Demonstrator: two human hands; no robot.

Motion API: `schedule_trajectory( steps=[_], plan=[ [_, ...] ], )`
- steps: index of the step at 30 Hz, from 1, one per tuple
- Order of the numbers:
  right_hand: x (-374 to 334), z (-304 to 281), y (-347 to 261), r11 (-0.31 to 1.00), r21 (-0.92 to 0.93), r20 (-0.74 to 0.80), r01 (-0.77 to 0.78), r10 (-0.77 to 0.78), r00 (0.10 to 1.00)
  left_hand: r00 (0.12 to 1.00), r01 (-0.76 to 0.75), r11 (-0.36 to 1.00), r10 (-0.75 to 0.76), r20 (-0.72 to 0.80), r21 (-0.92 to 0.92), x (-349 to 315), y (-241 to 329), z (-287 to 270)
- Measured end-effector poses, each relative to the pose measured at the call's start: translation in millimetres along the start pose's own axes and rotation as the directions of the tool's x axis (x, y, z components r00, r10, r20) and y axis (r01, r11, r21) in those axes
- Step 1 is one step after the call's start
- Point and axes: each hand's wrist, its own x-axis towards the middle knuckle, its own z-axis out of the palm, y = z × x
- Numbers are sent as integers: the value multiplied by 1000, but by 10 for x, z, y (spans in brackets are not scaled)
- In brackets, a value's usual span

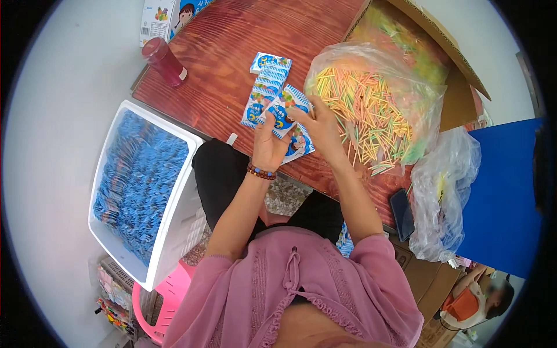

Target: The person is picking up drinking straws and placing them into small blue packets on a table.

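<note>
My left hand [268, 145] grips a small blue-and-white printed packet [284, 107] over the near edge of the wooden table [232, 52]. My right hand [322, 130] meets it from the right, fingers pinching the same packet's top edge. Another such packet [301, 145] hangs just below, between the hands. Two more packets [264, 87] lie flat on the table just beyond the hands. To the right sits an open clear plastic bag [371, 104] heaped with thin yellow, orange and green sticks.
A white crate [180, 197] full of blue packets stands on a pink stool [156, 301] at my left. A red bottle [164, 61] and a printed carton [165, 14] sit at the table's far left. A cardboard box [458, 87], a black phone [401, 213] and a crumpled plastic bag [447, 191] lie right.
</note>
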Motion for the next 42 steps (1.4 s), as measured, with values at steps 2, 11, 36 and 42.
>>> schedule_trajectory(
  steps=[2,11,36,42],
  plan=[
    [43,35,11,978,-98,198,-184,200,960,995,-85,968,96,-35,235,-50,16,-33],
    [291,313,347,980,46,409,-194,158,899,911,-213,919,309,-274,331,-87,296,-217],
    [60,-434,608,809,-584,235,69,86,968,877,-72,-568,356,323,820,-333,34,-359],
    [106,-540,697,904,-426,312,-34,181,933,867,-169,-460,351,354,872,-257,44,-328]
  ],
)
